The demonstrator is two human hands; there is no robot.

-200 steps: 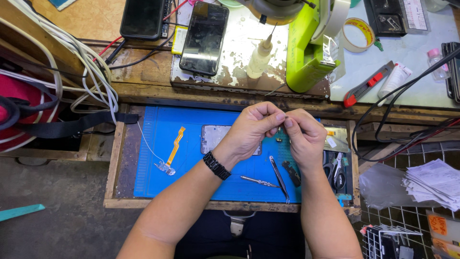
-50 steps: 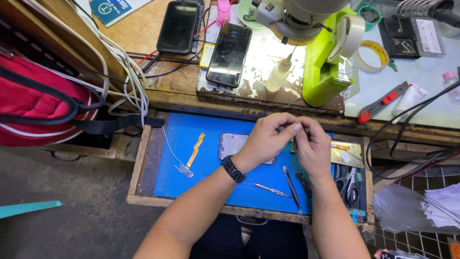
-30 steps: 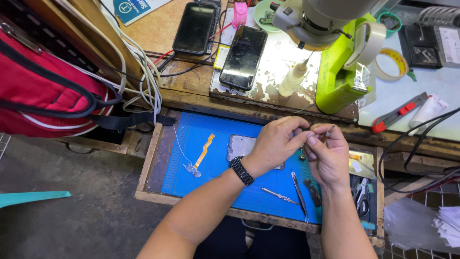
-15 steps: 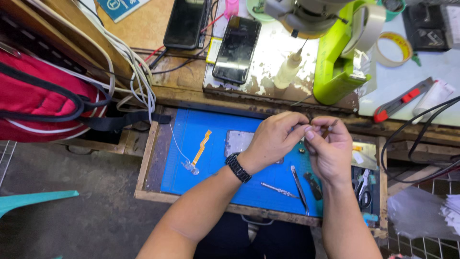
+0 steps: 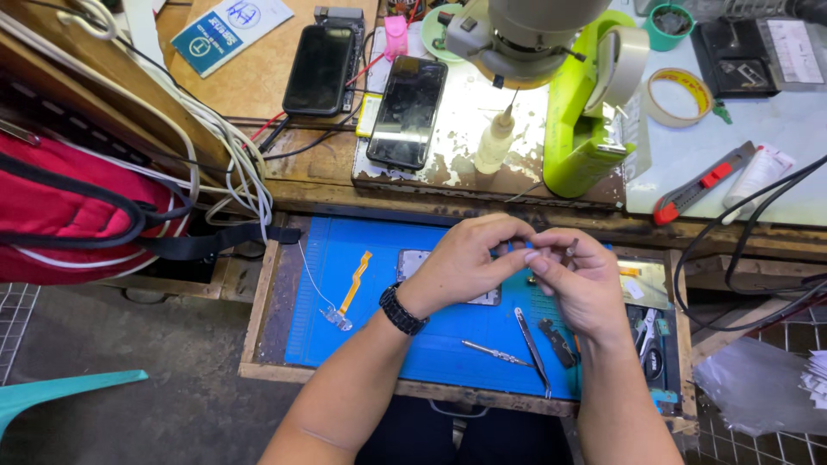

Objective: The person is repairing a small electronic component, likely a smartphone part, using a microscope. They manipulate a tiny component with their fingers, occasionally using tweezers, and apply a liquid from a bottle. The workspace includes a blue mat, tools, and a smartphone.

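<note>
My left hand (image 5: 469, 258), with a black watch on its wrist, and my right hand (image 5: 579, 280) meet fingertip to fingertip above the blue work mat (image 5: 379, 336) in a pulled-out wooden drawer. Both pinch one very small part between them; the fingers hide most of it, so I cannot tell what it is. Under the hands lies a grey phone part (image 5: 412, 260), partly covered. An orange flex cable (image 5: 351, 291) lies on the mat to the left. Tweezers (image 5: 532, 350) and a small screwdriver (image 5: 495, 353) rest on the mat near my right wrist.
On the bench behind stand a green microscope stand (image 5: 579, 120), two dark phones (image 5: 407, 110) (image 5: 320, 69), a small glue bottle (image 5: 494, 142), tape rolls (image 5: 680, 96) and a red utility knife (image 5: 699, 182). A red bag (image 5: 69, 215) and white cables (image 5: 233, 155) sit left.
The view has shifted a little; my hands stay together over the mat, fingers still working the tiny part. Nothing on the mat has moved.
</note>
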